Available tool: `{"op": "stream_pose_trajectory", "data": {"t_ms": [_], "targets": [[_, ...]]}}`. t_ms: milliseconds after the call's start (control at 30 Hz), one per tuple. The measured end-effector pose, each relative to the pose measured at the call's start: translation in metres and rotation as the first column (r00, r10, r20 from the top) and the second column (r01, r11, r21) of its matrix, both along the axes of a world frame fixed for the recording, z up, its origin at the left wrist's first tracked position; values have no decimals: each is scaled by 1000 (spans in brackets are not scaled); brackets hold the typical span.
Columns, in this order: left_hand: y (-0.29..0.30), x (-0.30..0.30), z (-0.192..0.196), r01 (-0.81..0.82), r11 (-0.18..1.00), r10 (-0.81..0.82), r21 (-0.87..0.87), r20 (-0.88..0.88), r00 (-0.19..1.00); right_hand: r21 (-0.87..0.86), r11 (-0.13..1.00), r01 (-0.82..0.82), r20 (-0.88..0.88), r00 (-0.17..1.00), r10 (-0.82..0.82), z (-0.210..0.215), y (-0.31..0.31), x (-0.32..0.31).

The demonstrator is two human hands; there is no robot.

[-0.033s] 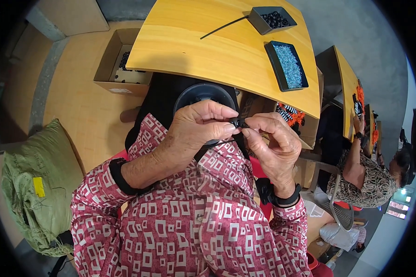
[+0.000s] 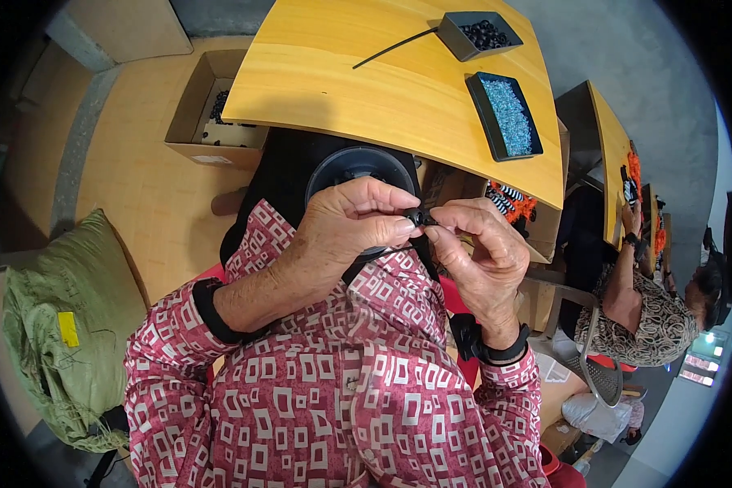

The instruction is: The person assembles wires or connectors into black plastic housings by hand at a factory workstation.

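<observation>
Above my lap, my left hand (image 2: 346, 218) pinches a small, round, glossy black part (image 2: 416, 216) between thumb and fingertips. My right hand (image 2: 481, 248) is closed at the other side of it, thumb and forefinger pinching its narrow dark end. The fingertips of both hands almost meet there. Beneath them rests a round dark bowl (image 2: 324, 172) with black pieces inside, partly covered by my left hand. A thin black strip runs below my fingers; what it belongs to is hidden.
On the yellow table (image 2: 366, 77) stand a dark tray (image 2: 455, 41) of black pieces, a thin black rod (image 2: 394, 47) and a black tray (image 2: 484, 122) of clear bluish bits. A cardboard box (image 2: 211, 153) is at left, near a green sack (image 2: 73, 325). Another person (image 2: 651, 317) works at right.
</observation>
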State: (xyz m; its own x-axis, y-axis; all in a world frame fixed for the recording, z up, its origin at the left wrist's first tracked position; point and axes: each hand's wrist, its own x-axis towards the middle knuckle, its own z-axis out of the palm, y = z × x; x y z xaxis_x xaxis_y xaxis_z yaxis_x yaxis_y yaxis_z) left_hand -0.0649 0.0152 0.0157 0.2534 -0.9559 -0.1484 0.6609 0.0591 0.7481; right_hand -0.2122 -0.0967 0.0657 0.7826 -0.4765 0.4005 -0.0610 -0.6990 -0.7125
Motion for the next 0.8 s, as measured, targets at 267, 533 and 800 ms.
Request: {"op": "stream_pose_trajectory", "data": {"t_ms": [267,533,800], "targets": [[0,-1,-1,-15,1000,15,-1,59,998,-88,996,-10,-85,996,3,10,4,1],[1,2,0,-51,999,52,-9,224,973,-93,993,-75,-68,995,68,7,-1,5],[0,0,-7,14,999,-13,30,-24,1000,52,997,61,36,997,-63,-15,7,-1]]}}
